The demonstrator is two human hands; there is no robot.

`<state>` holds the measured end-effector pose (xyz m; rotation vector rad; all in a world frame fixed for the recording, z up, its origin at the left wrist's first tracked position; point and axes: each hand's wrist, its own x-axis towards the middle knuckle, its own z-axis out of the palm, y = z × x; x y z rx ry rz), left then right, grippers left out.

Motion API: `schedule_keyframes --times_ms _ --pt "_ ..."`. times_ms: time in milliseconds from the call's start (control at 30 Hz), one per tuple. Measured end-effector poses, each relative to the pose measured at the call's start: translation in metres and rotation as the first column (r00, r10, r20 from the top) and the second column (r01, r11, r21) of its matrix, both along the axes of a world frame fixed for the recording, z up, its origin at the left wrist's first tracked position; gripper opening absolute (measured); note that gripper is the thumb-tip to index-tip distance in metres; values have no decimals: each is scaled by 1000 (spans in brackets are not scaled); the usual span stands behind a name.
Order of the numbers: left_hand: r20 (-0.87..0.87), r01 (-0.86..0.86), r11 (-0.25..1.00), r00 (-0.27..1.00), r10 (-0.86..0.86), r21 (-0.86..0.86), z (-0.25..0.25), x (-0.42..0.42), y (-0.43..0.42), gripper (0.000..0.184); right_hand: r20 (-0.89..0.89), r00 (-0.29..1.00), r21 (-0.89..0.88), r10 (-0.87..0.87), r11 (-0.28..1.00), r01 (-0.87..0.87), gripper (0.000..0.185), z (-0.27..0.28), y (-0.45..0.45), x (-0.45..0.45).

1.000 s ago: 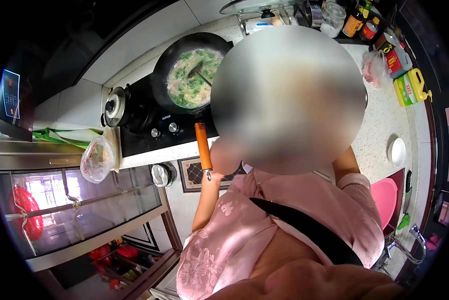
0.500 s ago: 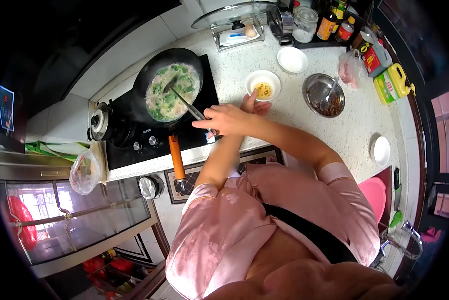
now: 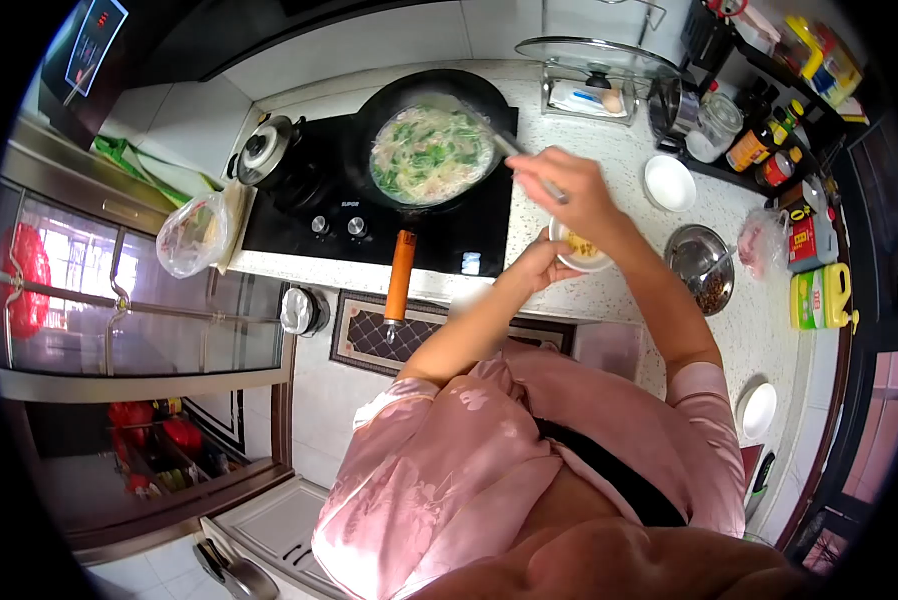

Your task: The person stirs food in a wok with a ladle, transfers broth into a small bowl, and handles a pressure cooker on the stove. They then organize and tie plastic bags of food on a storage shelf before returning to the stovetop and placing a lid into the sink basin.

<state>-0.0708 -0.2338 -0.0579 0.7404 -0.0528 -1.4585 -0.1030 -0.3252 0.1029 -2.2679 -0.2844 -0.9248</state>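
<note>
My right hand [image 3: 564,185] is closed around a long-handled metal cooking utensil [image 3: 501,142], whose far end reaches the right rim of the black wok [image 3: 369,165]; its head is not clear. Inside the wok lie green leaves and pale noodle-like strands [image 3: 429,150] in cloudy liquid. Lower and closer to me, my left hand [image 3: 539,262] grips a small white bowl [image 3: 601,264] by its left side. Yellowish liquid with brown-orange bits shows in that bowl, and my right forearm passes over its right part.
The wok's orange handle [image 3: 402,275] sticks out past the black cooktop [image 3: 269,235]. A lidded pot [image 3: 269,150] stands left of the wok. To the right are a white bowl [image 3: 669,183], a steel bowl [image 3: 687,250] with a spoon, and a yellow jug [image 3: 819,297]. A glass lid [image 3: 609,52] leans at the back.
The view has swung, moving the scene rightward and tilting it. My right hand has lifted away from my left wrist, taking the utensil's end from the food's middle to the wok's right rim.
</note>
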Motion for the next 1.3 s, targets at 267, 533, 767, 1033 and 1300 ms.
schedule_keyframes --times_ms 267,533,767,1033,1300 --pt "129 -137 990 983 131 35 92 10 102 54 48 997 249 -57 968 43 15 19 -7 -16" --pt "358 -445 894 845 398 58 159 67 186 50 20 965 681 -260 710 177 24 -3 -2 -11" --pt "406 -545 835 781 473 74 150 124 238 59 74 959 914 -274 403 44 25 -16 0 -7" --pt "445 -520 854 773 452 35 129 178 260 69 193 954 896 -231 437 -76 22 11 28 -34" --pt "557 -520 854 708 434 -4 133 196 252 73 159 987 365 31 927 -89 17 64 77 -47"
